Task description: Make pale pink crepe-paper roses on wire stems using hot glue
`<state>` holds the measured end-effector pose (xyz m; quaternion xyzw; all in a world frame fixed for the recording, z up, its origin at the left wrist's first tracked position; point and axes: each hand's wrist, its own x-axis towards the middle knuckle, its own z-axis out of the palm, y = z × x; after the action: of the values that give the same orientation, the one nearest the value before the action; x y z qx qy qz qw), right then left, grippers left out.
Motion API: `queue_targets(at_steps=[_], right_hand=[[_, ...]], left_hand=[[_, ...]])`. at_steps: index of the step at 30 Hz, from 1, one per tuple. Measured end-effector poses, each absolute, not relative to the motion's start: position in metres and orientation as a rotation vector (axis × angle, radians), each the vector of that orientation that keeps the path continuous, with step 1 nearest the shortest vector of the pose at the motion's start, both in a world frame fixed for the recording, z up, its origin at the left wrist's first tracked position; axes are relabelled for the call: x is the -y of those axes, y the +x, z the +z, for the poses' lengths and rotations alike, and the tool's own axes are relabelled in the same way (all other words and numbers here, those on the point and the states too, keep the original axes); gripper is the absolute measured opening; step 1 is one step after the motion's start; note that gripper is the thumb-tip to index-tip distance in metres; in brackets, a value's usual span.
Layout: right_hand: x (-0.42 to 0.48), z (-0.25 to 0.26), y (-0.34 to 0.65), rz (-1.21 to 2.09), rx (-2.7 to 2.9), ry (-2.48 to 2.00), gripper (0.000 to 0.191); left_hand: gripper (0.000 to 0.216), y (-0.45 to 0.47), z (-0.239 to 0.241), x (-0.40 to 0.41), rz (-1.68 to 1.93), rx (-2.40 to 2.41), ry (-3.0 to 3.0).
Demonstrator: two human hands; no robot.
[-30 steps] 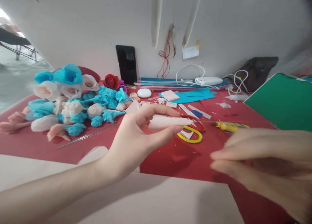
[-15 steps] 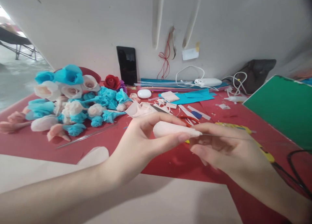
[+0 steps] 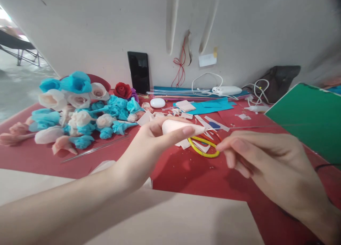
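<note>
My left hand (image 3: pixel 144 152) is closed around a pale paper flower bud (image 3: pixel 172 126), pinching it between thumb and fingers, its narrow end towards the right. From that tip a thin wire stem (image 3: pixel 255 126) runs off to the right. Just below the wire is my right hand (image 3: pixel 271 163), apart from the bud, with its thumb against the curled fingers. Whether anything small sits between them cannot be made out. Yellow-and-orange scissors handles (image 3: pixel 204 154) lie under the wire, by the right fingertips. Finished paper flowers (image 3: pixel 115 106) in blue, white and pink are heaped at the left.
White paper scraps (image 3: pixel 204 121) and blue paper (image 3: pixel 213 104) litter the red tabletop (image 3: pixel 181 177). A phone (image 3: pixel 139 72) leans against the wall. A green board (image 3: pixel 306 120) stands at the right, near white cables (image 3: pixel 258 90). A pale sheet (image 3: pixel 170 216) covers the front.
My right hand has drawn away from the bud's tip, to the right, uncovering the scissors handles. My left hand, with the bud, has shifted slightly left and up.
</note>
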<state>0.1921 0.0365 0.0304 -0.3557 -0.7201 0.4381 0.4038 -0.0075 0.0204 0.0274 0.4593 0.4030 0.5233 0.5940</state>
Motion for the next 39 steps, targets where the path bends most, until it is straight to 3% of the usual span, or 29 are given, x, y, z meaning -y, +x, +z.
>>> queue_targets(at_steps=[4, 10, 14, 19, 23, 29, 34, 39], right_hand=[[-0.053, 0.021, 0.191, 1.1, 1.587, -1.032, 0.016], [-0.055, 0.018, 0.175, 1.144, 1.668, -1.257, 0.007], [-0.042, 0.019, 0.167, 1.203, 1.722, -1.29, 0.019], [-0.032, 0.023, 0.163, 1.341, 1.753, -1.273, 0.007], [-0.029, 0.025, 0.161, 1.474, 1.668, -1.33, 0.013], [-0.034, 0.015, 0.165, 1.653, 1.58, -1.146, 0.025], [-0.039, 0.014, 0.172, 1.634, 1.551, -1.098, 0.016], [-0.045, 0.023, 0.179, 1.545, 1.484, -1.039, 0.013]], left_hand=[[0.009, -0.008, 0.027, -0.022, 1.219, -0.895, 1.006], [0.009, -0.007, 0.027, -0.021, 1.173, -0.958, 1.012], [0.015, -0.005, 0.025, -0.017, 1.11, -0.902, 0.974], [0.013, -0.001, 0.021, -0.015, 1.074, -0.941, 0.959], [0.017, 0.0, 0.019, -0.014, 1.02, -0.953, 0.918], [0.013, 0.001, 0.02, -0.01, 0.98, -0.902, 0.983], [0.002, 0.0, 0.026, -0.005, 1.025, -0.934, 1.121], [0.008, 0.0, 0.034, -0.003, 1.123, -1.043, 1.363]])
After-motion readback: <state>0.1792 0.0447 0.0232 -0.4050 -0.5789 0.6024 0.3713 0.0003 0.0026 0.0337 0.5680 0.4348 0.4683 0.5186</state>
